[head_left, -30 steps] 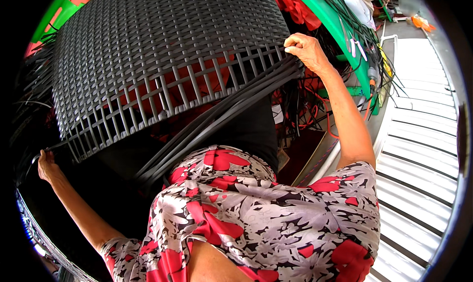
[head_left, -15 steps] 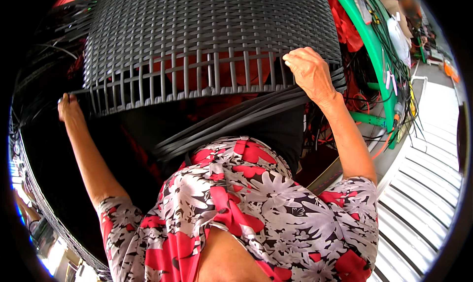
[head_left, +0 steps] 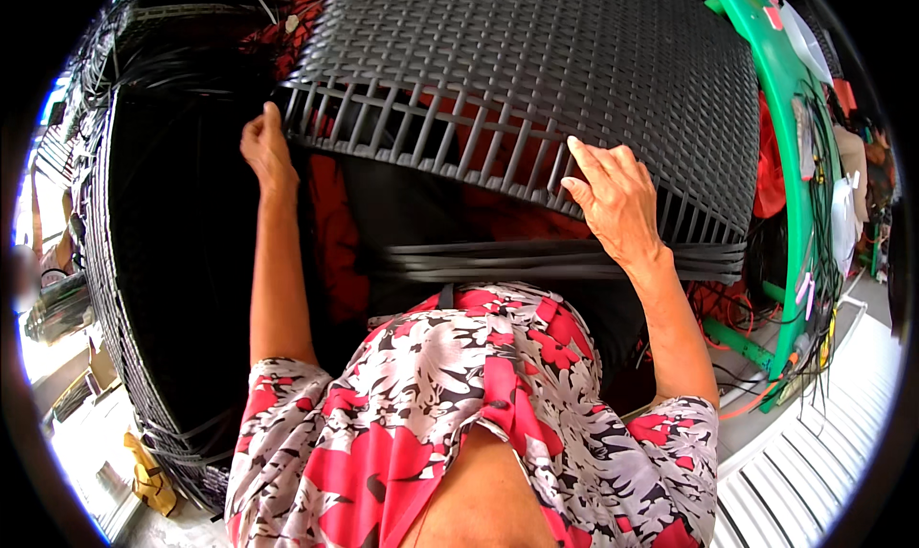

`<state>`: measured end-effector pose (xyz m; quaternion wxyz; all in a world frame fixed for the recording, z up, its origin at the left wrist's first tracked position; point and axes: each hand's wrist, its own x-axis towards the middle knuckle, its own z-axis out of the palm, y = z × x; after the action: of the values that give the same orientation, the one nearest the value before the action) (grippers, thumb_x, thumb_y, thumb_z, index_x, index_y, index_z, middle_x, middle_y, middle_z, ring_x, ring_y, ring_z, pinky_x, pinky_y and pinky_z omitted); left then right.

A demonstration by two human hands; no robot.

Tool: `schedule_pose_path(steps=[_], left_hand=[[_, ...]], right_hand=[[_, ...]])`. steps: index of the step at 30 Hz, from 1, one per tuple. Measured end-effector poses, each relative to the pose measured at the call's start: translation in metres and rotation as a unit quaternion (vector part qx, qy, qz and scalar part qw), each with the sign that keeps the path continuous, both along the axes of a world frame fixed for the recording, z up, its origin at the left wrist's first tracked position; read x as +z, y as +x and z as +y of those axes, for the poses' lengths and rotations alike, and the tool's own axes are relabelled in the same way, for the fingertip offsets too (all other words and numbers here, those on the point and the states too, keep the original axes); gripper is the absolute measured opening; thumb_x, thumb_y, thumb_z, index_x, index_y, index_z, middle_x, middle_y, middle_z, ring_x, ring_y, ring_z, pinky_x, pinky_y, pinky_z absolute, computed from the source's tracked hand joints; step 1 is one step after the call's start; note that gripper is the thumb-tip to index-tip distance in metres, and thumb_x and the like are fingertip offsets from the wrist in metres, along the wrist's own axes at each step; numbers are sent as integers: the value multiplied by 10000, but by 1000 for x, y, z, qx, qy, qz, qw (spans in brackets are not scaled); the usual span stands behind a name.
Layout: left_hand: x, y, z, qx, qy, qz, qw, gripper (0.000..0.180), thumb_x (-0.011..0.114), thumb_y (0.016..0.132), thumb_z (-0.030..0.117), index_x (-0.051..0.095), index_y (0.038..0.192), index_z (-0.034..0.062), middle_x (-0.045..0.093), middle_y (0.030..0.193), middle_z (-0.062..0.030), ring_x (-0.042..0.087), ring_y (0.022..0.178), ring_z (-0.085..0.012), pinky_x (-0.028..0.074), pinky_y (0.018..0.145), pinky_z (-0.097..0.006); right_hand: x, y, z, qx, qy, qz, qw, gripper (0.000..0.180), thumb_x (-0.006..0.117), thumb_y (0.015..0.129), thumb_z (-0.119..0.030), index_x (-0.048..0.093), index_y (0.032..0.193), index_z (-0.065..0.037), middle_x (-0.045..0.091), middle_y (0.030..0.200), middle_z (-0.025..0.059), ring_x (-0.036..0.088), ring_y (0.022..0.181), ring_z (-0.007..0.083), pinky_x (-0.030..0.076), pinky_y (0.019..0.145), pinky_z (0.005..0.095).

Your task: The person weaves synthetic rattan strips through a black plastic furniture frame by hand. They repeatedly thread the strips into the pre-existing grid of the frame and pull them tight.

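A dark grey woven panel of flat plastic strands (head_left: 536,60) lies tilted in front of me, its near edge sloping down to the right. Along that edge runs an unfilled row, where bare upright strands (head_left: 450,132) show gaps between them. My left hand (head_left: 269,154) is closed beside the panel's left corner; what its fingers hold is hidden. My right hand (head_left: 616,201) rests over the unfilled row, index finger stretched along it and thumb apart. Below the panel a bundle of loose black strands (head_left: 536,261) stretches across, passing behind my right wrist.
At right stands a green frame (head_left: 780,146) hung with cords and strands. Beyond it lies a white slatted surface (head_left: 814,433). A large dark woven piece (head_left: 120,290) curves along my left, with more black strands (head_left: 182,31) heaped behind it. Red material shows beneath the panel.
The view has turned left, and the panel now slopes down to the right. My right hand has gone from a pinch near the row to spread fingers over it. My left hand remains closed at the corner.
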<state>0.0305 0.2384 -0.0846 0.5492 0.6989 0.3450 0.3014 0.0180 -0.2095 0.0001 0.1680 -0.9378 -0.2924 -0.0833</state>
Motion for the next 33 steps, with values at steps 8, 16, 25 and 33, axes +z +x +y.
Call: schedule_pose_path(steps=[8,16,25,33], left_hand=[[-25,-16,-59,-79,-61,-44,994,397,541,949,372,565,1103,7,554,1024,-59,481,952,-153,390,869,-319],[-22,-7,-41,8,-54,-21,998,380,534,938,332,553,1083,-18,582,947,-87,520,866,-170,428,796,-322],[6,4,-18,-23,-94,-74,992,306,581,904,326,506,958,35,507,770,-9,447,658,-113,396,583,-286],[67,48,-15,-75,-61,-59,994,379,636,834,305,486,1001,0,538,872,-87,490,761,-165,426,671,-351]], right_hand=[[-2,-18,-173,-514,-24,-101,851,368,607,854,-282,611,1122,-29,624,1115,160,566,1053,354,444,894,444],[-101,-60,-241,-406,727,174,526,854,416,828,-751,518,1282,-35,507,1338,83,481,1199,228,343,1038,406],[-27,-46,-219,-373,701,166,585,802,430,876,-680,539,1249,22,537,1310,129,484,1216,235,343,1036,384],[24,-37,-205,-437,622,154,631,713,521,828,-687,609,1028,-9,558,984,37,424,765,130,344,612,278]])
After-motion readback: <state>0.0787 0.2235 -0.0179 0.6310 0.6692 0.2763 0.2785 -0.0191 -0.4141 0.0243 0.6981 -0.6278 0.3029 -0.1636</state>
